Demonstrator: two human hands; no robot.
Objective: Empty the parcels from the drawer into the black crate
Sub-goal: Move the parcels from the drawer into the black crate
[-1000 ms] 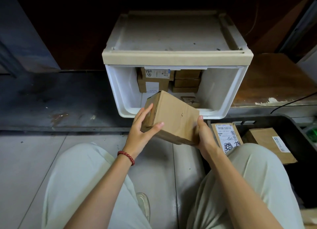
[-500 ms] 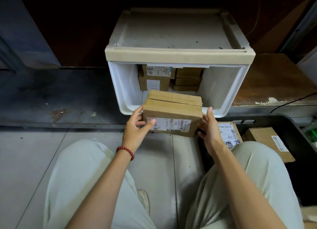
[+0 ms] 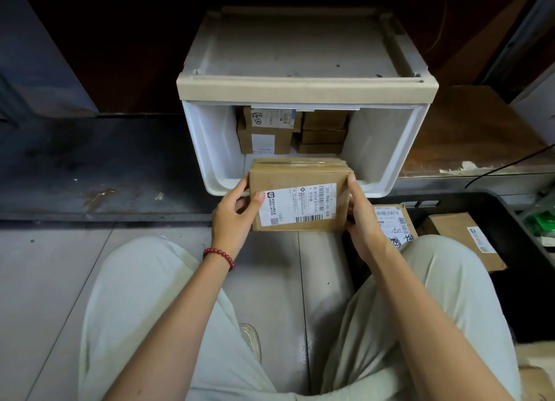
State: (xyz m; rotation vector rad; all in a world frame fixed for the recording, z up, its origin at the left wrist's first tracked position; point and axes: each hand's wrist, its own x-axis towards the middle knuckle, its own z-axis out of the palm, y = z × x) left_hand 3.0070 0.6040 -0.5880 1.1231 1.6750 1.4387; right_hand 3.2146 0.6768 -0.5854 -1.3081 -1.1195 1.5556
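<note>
Parcel [image 3: 300,204] has turned label-side toward you, held just near of the drawer [image 3: 210,148]. Your left hand [image 3: 232,217] and right hand [image 3: 362,217] grip its ends; carry it level rightward into the black crate [image 3: 480,198].

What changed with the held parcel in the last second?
The held parcel was turned from tilted, plain face up, to level with its label facing the camera. The left hand and right hand kept their grip. Drawer parcels and crate parcels stayed put.
</note>
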